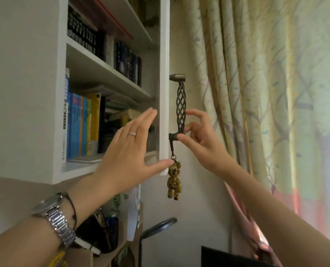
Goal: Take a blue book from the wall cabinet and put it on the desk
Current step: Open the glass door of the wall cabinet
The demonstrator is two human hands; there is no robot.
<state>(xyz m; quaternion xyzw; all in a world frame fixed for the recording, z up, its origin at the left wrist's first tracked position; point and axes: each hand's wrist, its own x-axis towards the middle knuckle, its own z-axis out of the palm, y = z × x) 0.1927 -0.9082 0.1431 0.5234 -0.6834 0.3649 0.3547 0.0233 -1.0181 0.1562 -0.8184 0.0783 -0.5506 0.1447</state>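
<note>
The white wall cabinet (60, 112) stands open, its door (164, 74) seen edge-on. Blue books (74, 126) stand upright at the left of the lowest shelf, beside yellow and dark ones. My right hand (197, 135) pinches the lower end of the door's dark twisted-wire handle (180, 106) between thumb and fingers. My left hand (129, 149), fingers spread and holding nothing, is raised in front of the lowest shelf, its thumb touching the door's bottom edge. The hand hides part of the shelf's right side.
A spotted bear charm (174, 180) hangs from the handle's lower end. Dark books (127, 62) fill the middle shelf. A patterned curtain (266, 93) hangs to the right. Below are a pen holder (100, 234), a small plant (118, 201), a lamp head (160, 226) and a dark screen edge (227, 257).
</note>
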